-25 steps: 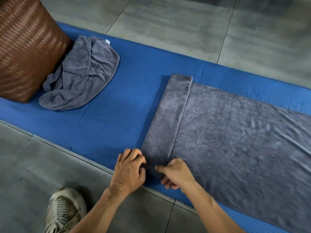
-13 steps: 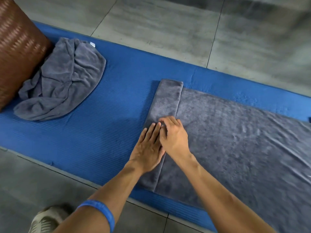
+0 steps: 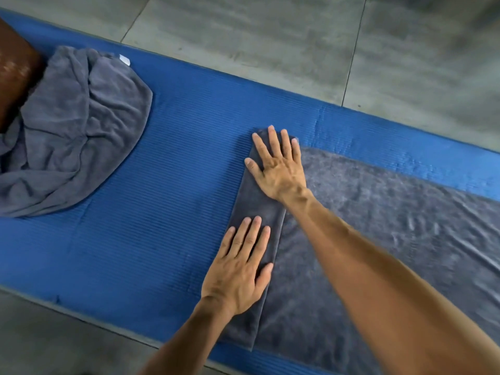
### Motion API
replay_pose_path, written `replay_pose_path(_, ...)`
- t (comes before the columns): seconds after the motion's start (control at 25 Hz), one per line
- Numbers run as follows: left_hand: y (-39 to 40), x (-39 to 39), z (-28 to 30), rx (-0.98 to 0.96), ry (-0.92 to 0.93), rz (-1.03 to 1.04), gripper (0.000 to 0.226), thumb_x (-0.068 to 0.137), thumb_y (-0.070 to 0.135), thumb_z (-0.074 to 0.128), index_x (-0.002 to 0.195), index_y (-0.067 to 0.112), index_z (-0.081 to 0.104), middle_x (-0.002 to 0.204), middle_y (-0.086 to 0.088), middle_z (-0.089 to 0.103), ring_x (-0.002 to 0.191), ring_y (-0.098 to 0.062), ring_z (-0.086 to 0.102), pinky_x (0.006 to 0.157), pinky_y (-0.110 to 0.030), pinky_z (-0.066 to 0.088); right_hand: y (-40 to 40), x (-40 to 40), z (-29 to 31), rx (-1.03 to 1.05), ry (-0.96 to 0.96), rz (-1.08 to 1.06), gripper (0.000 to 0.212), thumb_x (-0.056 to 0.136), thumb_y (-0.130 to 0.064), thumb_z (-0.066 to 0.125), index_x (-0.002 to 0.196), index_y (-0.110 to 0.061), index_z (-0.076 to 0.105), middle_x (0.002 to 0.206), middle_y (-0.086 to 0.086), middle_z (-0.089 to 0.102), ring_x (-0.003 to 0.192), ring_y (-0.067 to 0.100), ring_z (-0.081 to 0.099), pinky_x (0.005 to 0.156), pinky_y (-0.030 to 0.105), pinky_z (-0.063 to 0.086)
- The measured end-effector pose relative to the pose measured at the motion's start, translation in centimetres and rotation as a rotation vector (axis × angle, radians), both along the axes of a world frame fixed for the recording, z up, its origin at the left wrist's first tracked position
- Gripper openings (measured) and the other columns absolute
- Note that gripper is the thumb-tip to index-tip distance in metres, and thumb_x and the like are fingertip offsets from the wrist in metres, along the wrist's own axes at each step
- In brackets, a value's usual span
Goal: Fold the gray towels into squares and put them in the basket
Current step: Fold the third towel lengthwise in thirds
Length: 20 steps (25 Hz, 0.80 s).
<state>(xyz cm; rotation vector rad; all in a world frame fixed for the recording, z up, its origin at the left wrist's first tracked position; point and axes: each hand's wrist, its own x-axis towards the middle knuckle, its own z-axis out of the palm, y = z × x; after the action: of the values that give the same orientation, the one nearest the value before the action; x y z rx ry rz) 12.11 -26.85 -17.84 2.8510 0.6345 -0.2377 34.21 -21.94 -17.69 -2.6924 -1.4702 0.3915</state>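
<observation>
Both hands flat on the folded strip of the spread gray towel (image 3: 378,226), fingers straight and slightly apart: right hand (image 3: 278,169) at its far end, left hand (image 3: 238,269) nearer

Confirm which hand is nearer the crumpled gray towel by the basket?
Left. The left hand presses flat on the folded strip, on the side toward the crumpled gray towel. The right hand presses the strip's far end, slightly farther away. Neither touches it.
</observation>
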Motion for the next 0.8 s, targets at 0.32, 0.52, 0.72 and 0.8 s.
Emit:
replay_pose_path(0.32, 0.2, -0.1, -0.1, -0.008, -0.020, -0.039, 0.067, 0.096, 0.049, 0.038, 0.155, 0.020, 0.021, 0.163, -0.014, 0.012, 0.150, -0.029, 0.010, 0.118, -0.050, 0.015, 1.2, 1.1, 0.5, -0.067, -0.002, -0.036, 0.070, 0.095, -0.071, 0.015, 0.156, -0.040, 0.004, 0.166, 0.000, -0.003, 0.152, 0.029, -0.009, 0.120, 0.054, -0.008)
replay_pose_path(0.52, 0.4, -0.1, -0.2, 0.020, -0.024, -0.053, 0.065, 0.097, 0.053, 0.032, 0.155, 0.026, 0.021, 0.163, -0.013, 0.009, 0.151, -0.029, 0.006, 0.119, -0.050, 0.011, 1.0, 2.9, 2.0, -0.043, 0.238, -0.013, 0.081, 0.093, -0.068, 0.036, 0.156, -0.037, -0.004, 0.165, -0.001, -0.011, 0.151, 0.025, -0.014, 0.120, 0.051, -0.011)
replay_pose_path(0.72, 0.4, -0.3, 0.0, 0.037, -0.037, -0.056, 0.062, 0.100, 0.054, 0.026, 0.153, 0.022, 0.029, 0.161, -0.012, 0.020, 0.150, -0.030, 0.013, 0.118, -0.050, 0.016, -6.7, -4.3, 0.5, 0.365, 0.073, 0.147, 0.061, 0.099, -0.038, 0.035, 0.155, -0.016, 0.026, 0.163, 0.007, 0.020, 0.151, 0.027, 0.015, 0.123, 0.046, 0.014)
replay_pose_path(0.8, -0.2, -1.4, 0.3, 0.037, -0.049, -0.079, 0.062, 0.100, 0.055, 0.027, 0.151, 0.021, 0.034, 0.159, -0.012, 0.026, 0.149, -0.030, 0.016, 0.117, -0.052, 0.018, -9.5, -6.8, -0.6, 0.321, 0.102, 0.156, 0.055, 0.101, -0.036, 0.027, 0.151, -0.016, 0.037, 0.161, 0.006, 0.027, 0.150, 0.026, 0.020, 0.122, 0.047, 0.018)
